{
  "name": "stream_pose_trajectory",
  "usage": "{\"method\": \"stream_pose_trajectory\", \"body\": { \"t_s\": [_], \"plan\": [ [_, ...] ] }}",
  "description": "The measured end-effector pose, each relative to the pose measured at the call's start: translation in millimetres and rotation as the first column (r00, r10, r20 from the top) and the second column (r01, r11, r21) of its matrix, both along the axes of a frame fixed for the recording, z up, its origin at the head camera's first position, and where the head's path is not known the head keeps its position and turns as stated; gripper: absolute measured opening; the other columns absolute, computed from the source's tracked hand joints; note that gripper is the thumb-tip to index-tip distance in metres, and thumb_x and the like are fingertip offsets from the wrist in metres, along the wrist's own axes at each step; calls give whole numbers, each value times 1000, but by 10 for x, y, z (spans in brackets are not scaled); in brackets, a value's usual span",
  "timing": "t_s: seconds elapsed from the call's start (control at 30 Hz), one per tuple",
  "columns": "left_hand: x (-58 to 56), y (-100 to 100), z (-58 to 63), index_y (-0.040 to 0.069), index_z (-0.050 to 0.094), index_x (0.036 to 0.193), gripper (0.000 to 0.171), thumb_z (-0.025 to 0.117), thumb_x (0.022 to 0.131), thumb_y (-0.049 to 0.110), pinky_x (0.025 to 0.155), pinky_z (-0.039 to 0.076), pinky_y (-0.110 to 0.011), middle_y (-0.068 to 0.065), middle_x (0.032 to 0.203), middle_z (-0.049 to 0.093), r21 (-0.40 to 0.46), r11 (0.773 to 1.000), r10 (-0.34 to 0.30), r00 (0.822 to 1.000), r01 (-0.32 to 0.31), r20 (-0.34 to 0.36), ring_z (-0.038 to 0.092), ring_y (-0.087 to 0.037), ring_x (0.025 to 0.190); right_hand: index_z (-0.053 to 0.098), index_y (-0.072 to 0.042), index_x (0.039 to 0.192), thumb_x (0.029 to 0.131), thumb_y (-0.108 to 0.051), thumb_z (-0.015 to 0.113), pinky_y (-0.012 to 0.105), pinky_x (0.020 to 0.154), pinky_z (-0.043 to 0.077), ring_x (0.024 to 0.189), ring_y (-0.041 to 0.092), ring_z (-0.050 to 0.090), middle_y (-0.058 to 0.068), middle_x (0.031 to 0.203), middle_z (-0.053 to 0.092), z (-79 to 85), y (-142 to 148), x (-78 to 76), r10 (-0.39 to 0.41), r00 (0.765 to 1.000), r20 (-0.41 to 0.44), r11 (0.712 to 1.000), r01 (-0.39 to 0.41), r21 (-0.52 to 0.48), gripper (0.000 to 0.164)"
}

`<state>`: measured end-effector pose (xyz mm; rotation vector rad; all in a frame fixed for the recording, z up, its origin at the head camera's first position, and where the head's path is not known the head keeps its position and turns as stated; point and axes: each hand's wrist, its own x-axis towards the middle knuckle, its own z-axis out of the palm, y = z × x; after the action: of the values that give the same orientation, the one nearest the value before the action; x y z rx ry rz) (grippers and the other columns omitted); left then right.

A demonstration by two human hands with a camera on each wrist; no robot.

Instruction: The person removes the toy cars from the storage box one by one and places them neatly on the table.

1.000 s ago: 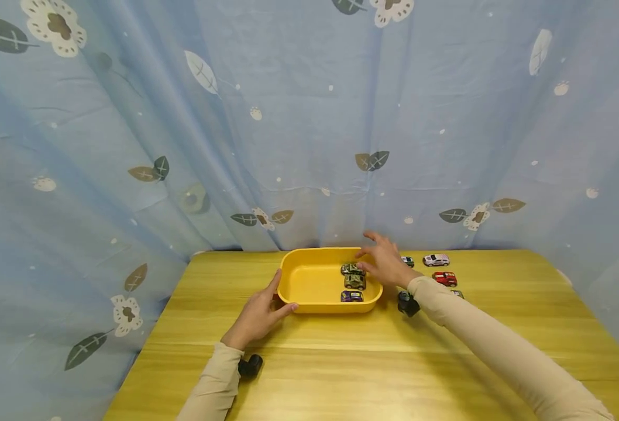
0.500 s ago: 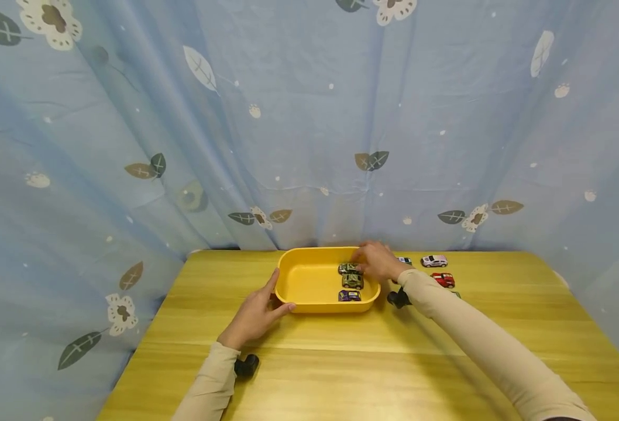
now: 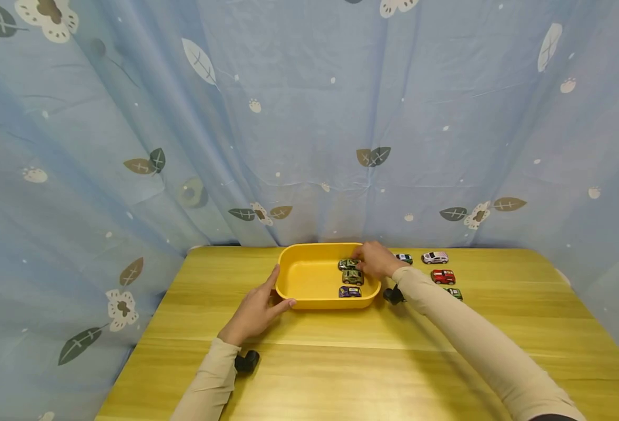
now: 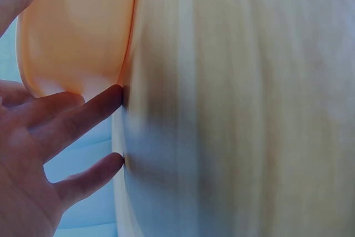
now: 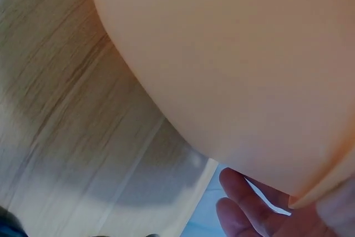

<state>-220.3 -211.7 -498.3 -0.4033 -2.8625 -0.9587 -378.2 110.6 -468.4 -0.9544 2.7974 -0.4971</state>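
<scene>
A yellow plastic basin [image 3: 309,304], orange-tinted in the wrist views, stands near the table's far edge. Inside, toward its right end, lie a dark toy car [image 3: 348,264], a camouflage-green toy car [image 3: 353,278] and a purple toy car [image 3: 350,292]. My left hand [image 3: 255,313] touches the basin's left end with spread, mostly straight fingers, thumb at the near rim. At the far right corner my right hand [image 3: 377,260] reaches over the rim, its fingertips close to the dark car. Two of its fingers [image 5: 241,192] show outside the wall; what the others touch is hidden.
To the right of the basin on the wooden table [image 3: 320,362] stand a white-and-green toy car [image 3: 404,258], a pale pink toy car [image 3: 434,258], a red toy car [image 3: 443,276] and a green toy car [image 3: 454,293], partly behind the right sleeve. A blue curtain [image 3: 309,117] hangs behind.
My right hand has come down from above the basin's right end, fingers drawn in from spread to bent at the far corner. The left hand and the toy cars keep their places.
</scene>
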Motion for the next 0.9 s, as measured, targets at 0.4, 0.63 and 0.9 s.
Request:
{"method": "stream_pose_trajectory", "body": {
  "t_s": [0.4,0.63,0.9],
  "plan": [
    [-11,-18,7,8,15,171,98,73,101,45,109,53,-51,-22,146,63,-10,1000,11,1000,-11,11,70,-31,125,79,-7,122,100,-12,73,54,107,51,114,36,65,12,118,76,30,-100,61,-24,995,-100,991,37,129,23],
    [0,-8,7,6,15,171,98,73,101,44,109,53,-51,-23,145,64,-8,1000,4,1000,-4,4,71,-31,124,77,-10,125,104,-16,70,58,106,46,121,39,56,16,126,69,26,-118,114,-48,989,-143,975,78,210,23],
    [1,4,21,8,16,171,99,72,101,47,109,52,-52,-23,145,64,-8,1000,17,1000,-16,20,70,-32,125,77,-11,125,104,-15,70,58,106,45,132,42,53,19,145,62,69,-80,120,-21,981,-193,977,61,203,22]
  ]
}}
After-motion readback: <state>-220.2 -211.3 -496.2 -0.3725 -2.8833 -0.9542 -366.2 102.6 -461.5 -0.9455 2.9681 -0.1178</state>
